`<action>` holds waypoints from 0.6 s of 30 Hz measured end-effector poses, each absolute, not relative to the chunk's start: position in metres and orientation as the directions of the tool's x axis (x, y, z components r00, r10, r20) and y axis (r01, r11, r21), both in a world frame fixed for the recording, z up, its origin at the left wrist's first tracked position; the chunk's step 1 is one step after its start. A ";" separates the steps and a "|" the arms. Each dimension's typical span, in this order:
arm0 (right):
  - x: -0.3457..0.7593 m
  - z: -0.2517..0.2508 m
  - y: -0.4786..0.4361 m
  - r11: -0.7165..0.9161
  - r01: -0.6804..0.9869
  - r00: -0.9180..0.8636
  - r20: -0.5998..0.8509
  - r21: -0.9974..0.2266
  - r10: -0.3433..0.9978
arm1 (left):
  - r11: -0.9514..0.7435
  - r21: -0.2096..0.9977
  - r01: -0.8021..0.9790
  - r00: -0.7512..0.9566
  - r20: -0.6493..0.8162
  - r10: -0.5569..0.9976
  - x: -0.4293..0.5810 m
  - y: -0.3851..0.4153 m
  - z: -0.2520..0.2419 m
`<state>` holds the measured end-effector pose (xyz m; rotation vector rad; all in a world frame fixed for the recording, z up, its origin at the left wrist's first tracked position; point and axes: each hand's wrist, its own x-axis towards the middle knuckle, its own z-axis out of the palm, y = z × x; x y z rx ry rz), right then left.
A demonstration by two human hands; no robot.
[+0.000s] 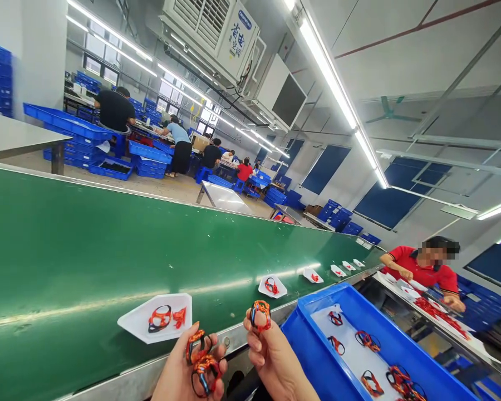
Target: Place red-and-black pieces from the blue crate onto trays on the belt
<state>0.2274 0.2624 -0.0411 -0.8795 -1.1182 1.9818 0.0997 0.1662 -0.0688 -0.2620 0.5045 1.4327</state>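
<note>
Over the far side of the green conveyor belt [108,250], an air-conditioning unit [209,39] hangs from the ceiling, and its white panel reads 省电空调 in blue, with a smaller oval mark above it that I can't make out. My left hand [186,373], curled nearly closed, holds two looped bundles of red-orange and black cord [204,374] against the near edge of the belt. My right hand [273,356] is in a narrow pinch, with a single loop [260,314] raised between thumb and fingers. Farther up the belt lie white paper cards [156,317], each carrying similar loops. To the right of the belt, just beside my right hand, sits a blue plastic tray [304,328] lined with a white sheet [350,362], with more loops spread across it. Beyond that tray, a co-worker in a red shirt [417,266] works at a table [455,340] alongside the belt, with red loops heaped on it. The belt stands between me and the blue crates [150,164] stacked on its far side, where other people [114,110] sit working.
</note>
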 end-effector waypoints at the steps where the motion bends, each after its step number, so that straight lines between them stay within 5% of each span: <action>1: 0.228 -0.042 0.262 -0.458 -0.268 -0.559 -0.251 -0.848 0.791 | 0.149 0.109 -0.983 0.086 -0.448 0.890 0.099 0.168 -0.073; 7: 0.227 -0.046 0.264 -0.593 -0.355 -0.645 -0.269 -0.723 0.715 | 0.126 0.113 -0.986 0.083 -0.329 0.941 0.101 0.170 -0.085; 18: 0.225 -0.060 0.274 -0.639 -0.335 -0.660 -0.312 -0.692 0.684 | 0.070 0.285 -0.956 -0.053 -0.402 0.914 0.102 0.167 -0.079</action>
